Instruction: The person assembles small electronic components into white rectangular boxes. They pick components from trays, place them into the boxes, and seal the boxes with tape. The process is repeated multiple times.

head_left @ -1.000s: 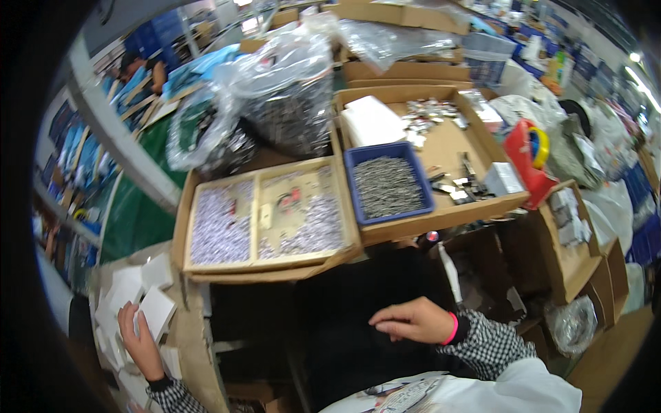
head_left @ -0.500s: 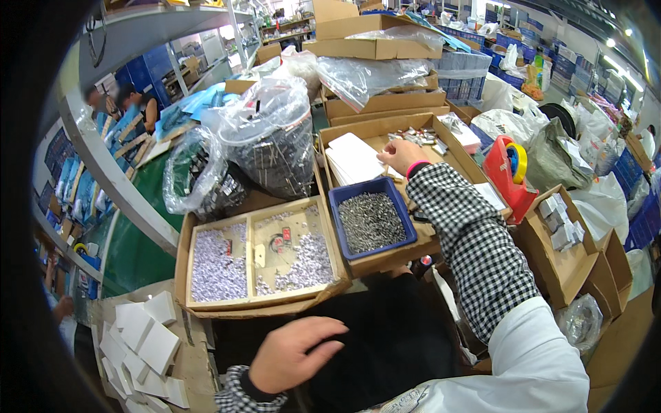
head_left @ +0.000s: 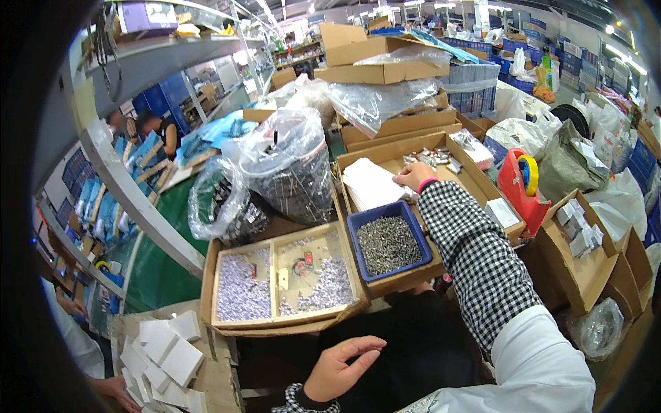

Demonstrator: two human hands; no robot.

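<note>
Currently R hand [head_left: 413, 177] meets white stack [head_left: 368, 184] at 3 o'clock, can't tell if grip's pinching; L hand [head_left: 344, 368] grip's released, empty; stack's 12 o'clock of blue bin [head_left: 377, 214], prob for easy reach.

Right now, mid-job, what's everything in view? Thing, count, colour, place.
Cardboard tray: one, brown, centre
White stack: one, white, in that tray
Silver parts: many, silver, tray's far end
Blue bin: one, blue, tray's near-left corner
Metal pieces: many, grey, in the bin
Wooden tray: one, pale, left of the bin
Lilac pieces: many, lilac, both wooden compartments
Tape dispenser: one, red, right of the cardboard tray
White slabs: several, white, lower left
Clear bags: two, dark contents, behind the wooden tray
Co-workers: at least two, colours unclear, upper left
Background clutter: uncountable, mixed colours
Left grip: one, bare, lower centre
Right grip: one, bare, white stack's right edge
</note>
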